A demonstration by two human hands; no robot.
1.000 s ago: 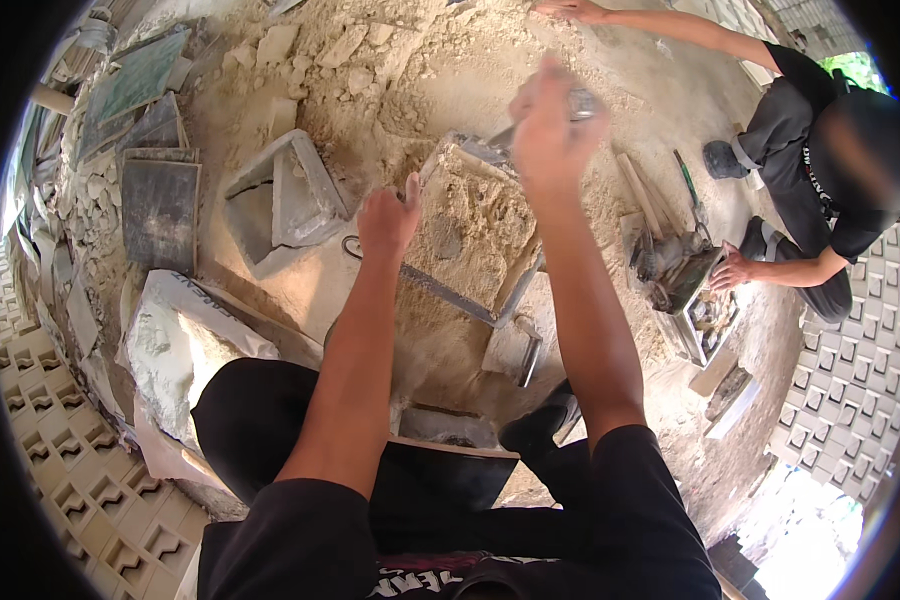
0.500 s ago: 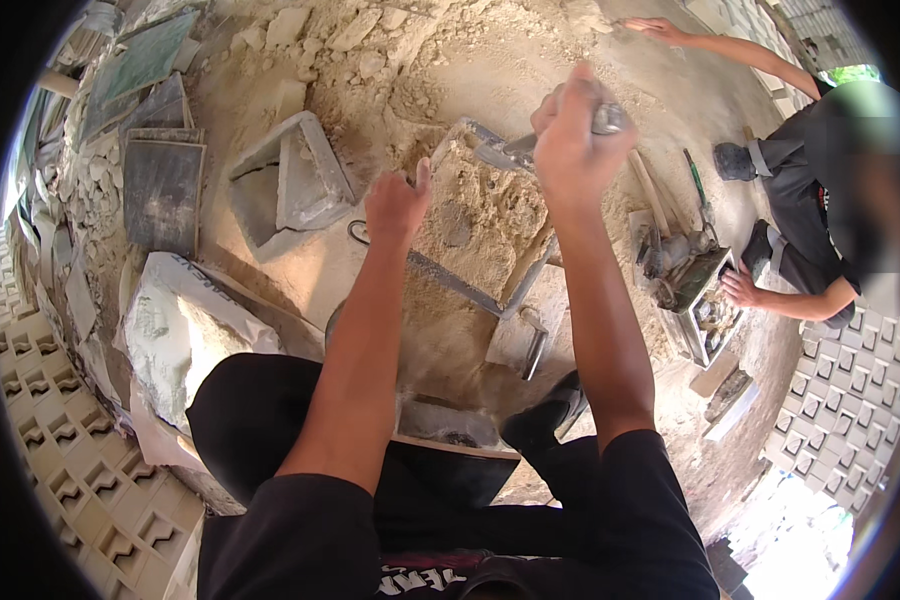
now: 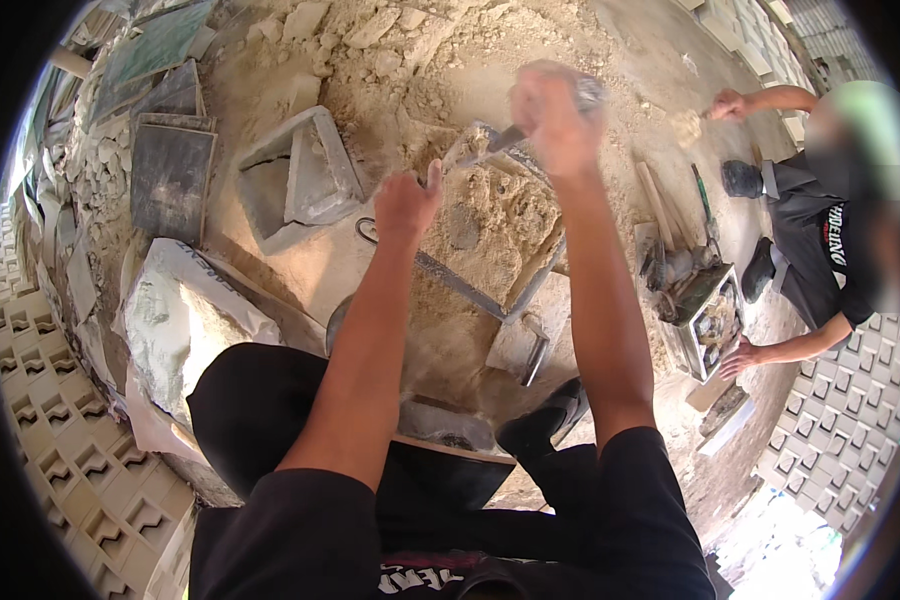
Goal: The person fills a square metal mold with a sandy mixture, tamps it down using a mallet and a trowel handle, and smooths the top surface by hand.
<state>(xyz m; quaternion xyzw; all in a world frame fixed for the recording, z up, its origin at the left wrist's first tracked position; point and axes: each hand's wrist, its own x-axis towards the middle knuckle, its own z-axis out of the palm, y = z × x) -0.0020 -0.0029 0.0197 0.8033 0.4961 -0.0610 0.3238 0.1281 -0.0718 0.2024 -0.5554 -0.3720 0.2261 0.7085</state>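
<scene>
A rectangular mould frame point(image 3: 460, 285) lies on the ground in front of me, filled with rough, crumbly tan sand point(image 3: 505, 235). My left hand point(image 3: 408, 205) is closed at the frame's left side, thumb raised; the frame's edge there is mostly hidden by it. Above the far edge, my right hand point(image 3: 560, 125) is wrapped around the handle of a trowel-like tool, blurred by motion. Its grey blade point(image 3: 507, 139) points left toward the frame's far corner, and the handle's end shows past the fist. Near the frame's close corner rests a flat float point(image 3: 533, 345) with a bar handle.
Left of the frame stand an open grey box mould point(image 3: 315, 170), dark flat boards point(image 3: 170, 180) and a white sack of pale powder point(image 3: 185, 320). Loose sand and lumps point(image 3: 400, 60) lie beyond. At right, a co-worker's hand point(image 3: 742, 357) touches another mould point(image 3: 710, 325) beside long-handled tools point(image 3: 660, 205).
My right hand has shifted left and slightly up with the tool, its blade now nearer the far left corner. My left hand stays at the frame. The co-worker's far hand has moved right and down.
</scene>
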